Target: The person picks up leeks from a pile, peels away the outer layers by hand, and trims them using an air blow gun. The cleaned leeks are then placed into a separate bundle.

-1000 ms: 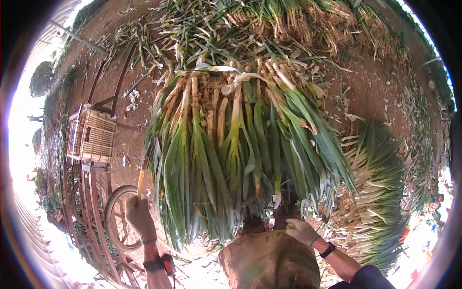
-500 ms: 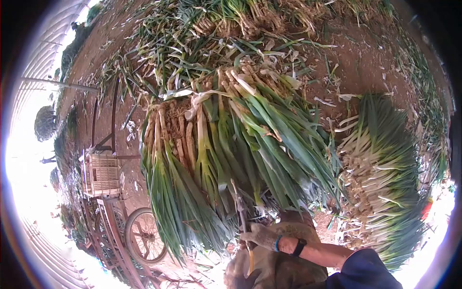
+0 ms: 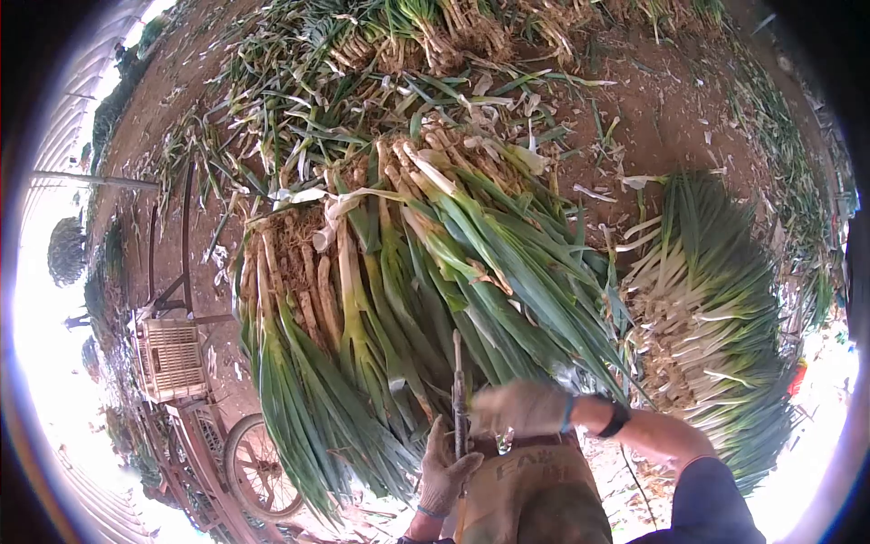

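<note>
A slim metal tool (image 3: 459,390), like a wand or blow gun, stands nearly upright over the leaves in front of me. My gloved left hand (image 3: 441,473) is round its lower end, with fingers on one side and the thumb on the other. Smeared by motion, my gloved right hand (image 3: 521,408) is right beside the tool's middle; its fingers do not show clearly. Beyond both hands lies a large heap of long green onions (image 3: 399,272), roots pointing away from me and leaves toward me. Some pale stalks have soil on them.
To the right lies a row of cleaner green onions (image 3: 707,317) with white stalks. More onion bunches (image 3: 453,41) and scattered leaf scraps (image 3: 299,118) cover the soil at the back. At left stand a cart wheel (image 3: 263,467) and a plastic crate (image 3: 172,358).
My left hand has risen into view at the tool's lower end. The right hand has moved up and right from its grip there. The tool is more upright, and the view has shifted slightly.
</note>
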Demonstrator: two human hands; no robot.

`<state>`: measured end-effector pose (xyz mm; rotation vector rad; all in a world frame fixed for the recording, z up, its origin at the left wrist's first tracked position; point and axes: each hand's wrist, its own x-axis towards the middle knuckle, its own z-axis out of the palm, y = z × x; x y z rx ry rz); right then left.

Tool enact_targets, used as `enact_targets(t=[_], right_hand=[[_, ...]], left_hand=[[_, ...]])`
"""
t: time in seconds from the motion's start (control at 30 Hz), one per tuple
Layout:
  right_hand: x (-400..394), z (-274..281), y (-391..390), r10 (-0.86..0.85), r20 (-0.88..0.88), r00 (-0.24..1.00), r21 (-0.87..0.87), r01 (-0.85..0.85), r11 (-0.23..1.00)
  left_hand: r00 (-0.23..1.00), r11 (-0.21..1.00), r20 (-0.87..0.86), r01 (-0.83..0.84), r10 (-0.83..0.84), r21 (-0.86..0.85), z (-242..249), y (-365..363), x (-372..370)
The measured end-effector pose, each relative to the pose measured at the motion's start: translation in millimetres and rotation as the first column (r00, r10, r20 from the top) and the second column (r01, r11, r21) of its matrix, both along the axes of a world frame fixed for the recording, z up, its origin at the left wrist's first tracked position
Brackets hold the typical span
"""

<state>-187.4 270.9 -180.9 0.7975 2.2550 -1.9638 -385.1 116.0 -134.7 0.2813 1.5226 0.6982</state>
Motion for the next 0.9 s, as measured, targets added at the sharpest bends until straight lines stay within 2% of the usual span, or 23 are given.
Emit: enact_targets(t=[0.03,0.07,0.1,0.13,0.2,0.23,0.3,0.33,0.37,0.4,0.43,0.47,0.53,0.57,0.67,0.77,0.87,0.9], right_hand=[[4.6,-13.7,26.3,-0.278,-0.146,0.950,0.124,0.296,0.947],[19.1,-21.0,70.6,-0.394,-0.178,0.901,-0.117,0.379,0.918],[23.8,-29.0,109.7,-0.533,0.103,0.840,0.031,0.533,0.846],[25.9,-44.5,144.5,-0.631,0.232,0.741,0.203,0.597,0.776],[38.6,-127.4,195.8,-0.689,0.178,0.702,0.423,0.578,0.698],[29.0,-150.0,206.3,-0.672,0.270,0.689,0.481,0.508,0.715],[11.2,-175.9,221.4,-0.640,0.443,0.628,0.575,0.349,0.740],[-10.4,-165.7,224.2,-0.518,0.651,0.554,0.451,0.267,0.852],[-28.2,-175.0,217.3,-0.557,0.646,0.522,0.507,0.252,0.824],[-43.5,-182.8,204.5,-0.594,0.639,0.489,0.561,0.233,0.795],[-57.9,-160.3,196.0,-0.610,0.601,0.517,0.590,0.228,0.775],[-65.4,-162.6,181.0,-0.689,0.483,0.540,0.680,0.264,0.684],[-84.2,-133.0,169.0,-0.662,0.512,0.547,0.630,0.285,0.723],[-90.4,-133.8,157.5,-0.697,0.456,0.553,0.675,0.295,0.676],[-97.8,-126.6,135.1,-0.641,0.479,0.599,0.625,0.279,0.729],[-94.9,-100.1,109.8,-0.551,0.507,0.662,0.531,0.264,0.805],[-83.1,-68.4,64.8,-0.465,0.555,0.690,0.538,0.128,0.833],[-77.4,-60.9,48.3,-0.455,0.555,0.696,0.547,0.107,0.830]], left_hand=[[1.000,1.000,-0.013,0.009,-0.009,-0.008,-4.6,-2.3,-5.1],[1.000,1.000,-0.024,0.019,-0.020,-0.018,-9.9,-7.2,-11.0],[0.974,0.989,-0.177,0.147,-0.141,0.021,-22.7,-18.8,-18.8],[0.977,0.991,-0.167,0.134,-0.133,-0.006,-21.0,-14.9,-20.5],[0.982,0.993,-0.155,0.102,-0.110,-0.059,-2.1,-5.4,-22.8],[0.982,0.991,-0.155,0.095,-0.109,-0.093,1.1,-7.4,-27.3],[0.942,0.980,-0.274,0.199,-0.194,-0.009,-21.8,-36.1,-39.3],[0.913,0.967,-0.334,0.255,-0.234,0.022,-29.9,-48.6,-44.6],[0.853,0.934,-0.439,0.348,-0.281,0.078,-26.7,-45.7,-47.9],[0.950,0.984,-0.293,0.145,-0.110,0.099,-19.8,-44.4,-43.7],[0.987,0.993,-0.138,-0.066,0.079,0.093,0.4,-23.4,-33.1],[0.962,0.961,0.016,-0.272,0.272,0.057,10.2,-12.1,-27.4],[0.978,0.998,-0.200,0.055,-0.053,0.007,-8.5,-24.6,-48.5],[0.929,0.975,-0.299,0.216,-0.219,-0.045,-11.1,-24.1,-55.9],[0.959,0.994,-0.260,0.113,-0.108,0.005,6.1,-3.3,-52.9],[0.862,0.975,-0.473,0.220,-0.181,0.028,-3.8,-21.9,-53.9],[0.727,0.915,-0.649,0.387,-0.227,0.114,-8.1,-23.8,-51.9],[0.744,0.912,-0.603,0.406,-0.289,0.064,4.0,-16.9,-46.9]])
